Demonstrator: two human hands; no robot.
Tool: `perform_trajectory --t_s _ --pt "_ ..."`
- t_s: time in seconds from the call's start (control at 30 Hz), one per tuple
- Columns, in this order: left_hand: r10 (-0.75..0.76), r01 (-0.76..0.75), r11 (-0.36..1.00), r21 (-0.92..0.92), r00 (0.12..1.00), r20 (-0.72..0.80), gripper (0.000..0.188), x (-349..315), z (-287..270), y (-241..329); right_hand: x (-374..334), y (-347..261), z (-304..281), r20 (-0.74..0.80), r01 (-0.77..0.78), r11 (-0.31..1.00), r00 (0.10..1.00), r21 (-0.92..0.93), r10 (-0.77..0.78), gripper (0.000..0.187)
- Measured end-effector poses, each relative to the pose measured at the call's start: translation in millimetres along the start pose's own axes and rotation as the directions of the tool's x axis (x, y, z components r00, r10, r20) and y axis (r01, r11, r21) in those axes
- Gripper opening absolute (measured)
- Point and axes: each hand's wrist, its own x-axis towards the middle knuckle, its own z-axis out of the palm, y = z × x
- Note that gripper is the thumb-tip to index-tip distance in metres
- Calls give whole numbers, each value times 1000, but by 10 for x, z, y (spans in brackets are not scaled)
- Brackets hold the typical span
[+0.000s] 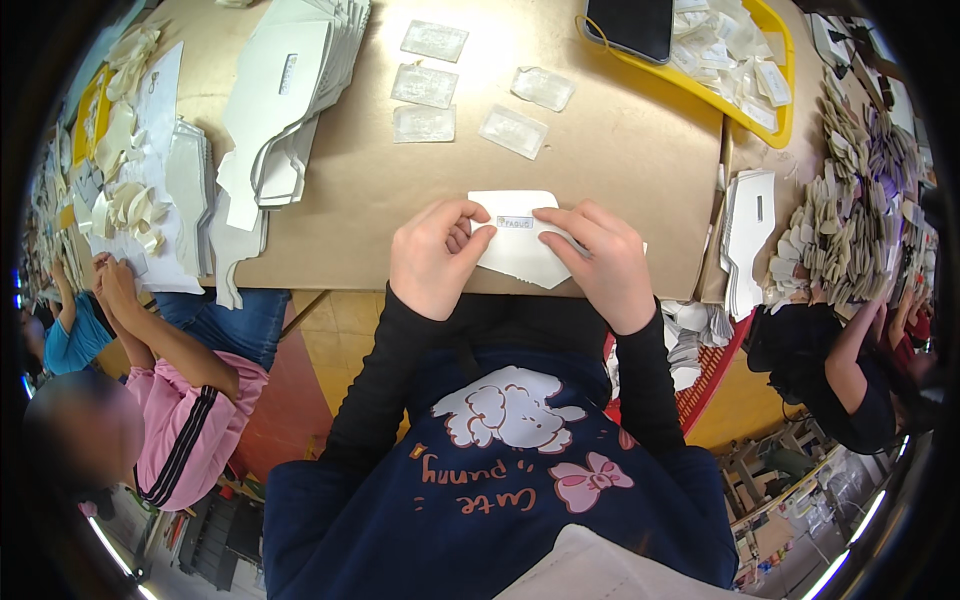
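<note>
A white card (515, 258) is held at the table's (345, 215) near edge, pinched by the fingertips of the left hand (432, 255) and right hand (608, 262). The label's (515, 223) long axis is aligned left-to-right, along that edge, its print upright.

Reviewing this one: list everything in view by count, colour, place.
Table: one, tan, centre
Cut piece: one, white, between hands
Label: one, pale, on it
Packets: five, translucent, beyond piece
Tray: one, yellow, far right
Device: one, black, tray's left end
Stacked pieces: many, white, left and right
Basket: one, red, below table's right
Other people: several, mixed clothes, both sides
Left hand: one, black sleeve, piece's left
Right hand: one, black sleeve, piece's right
</note>
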Motion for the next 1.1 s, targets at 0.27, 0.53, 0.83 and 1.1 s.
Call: perform_trajectory --t_s 0.27,0.53,0.83,1.1 --pt "71 -41 927 374 995 -65 22 -12 13 6 -11 -65 28 -15 -47 998 999 -51 46 24" --pt "81 -45 949 312 992 -101 30 -34 44 -56 -37 -210 300 -271 -147 980 957 -136 106 30" --pt "120 -70 948 312 982 -144 31 -106 126 -130 38 -88 167 -98 -123 988 989 -89 114 30" --pt "359 -186 695 695 927 -111 34 -317 196 -226 -200 -119 213 -108 -40 888 994 -458 -12 41"
